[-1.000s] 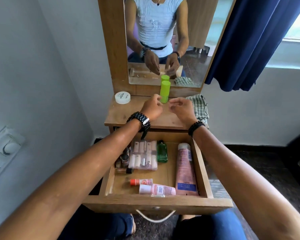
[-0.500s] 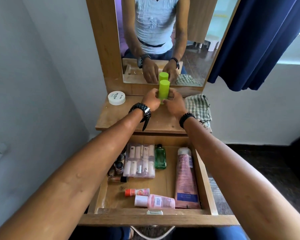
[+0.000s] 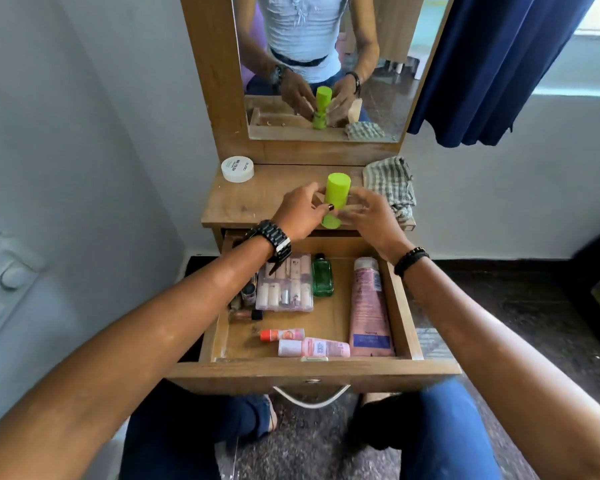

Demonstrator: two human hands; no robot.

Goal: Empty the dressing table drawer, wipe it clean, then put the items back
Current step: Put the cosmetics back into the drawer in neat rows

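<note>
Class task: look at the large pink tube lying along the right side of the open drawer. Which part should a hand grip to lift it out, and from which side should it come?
Grip the pink tube around its middle, coming from above with the fingers across its width. It lies flat, lengthwise against the drawer's right wall, so that side is probably too tight for a finger; its left side faces bare drawer floor, giving room to pinch.

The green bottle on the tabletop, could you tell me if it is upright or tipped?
Upright: the green bottle stands cap-up on the tabletop.

Head view looks down, seemingly close, over the drawer (image 3: 312, 370).
</note>
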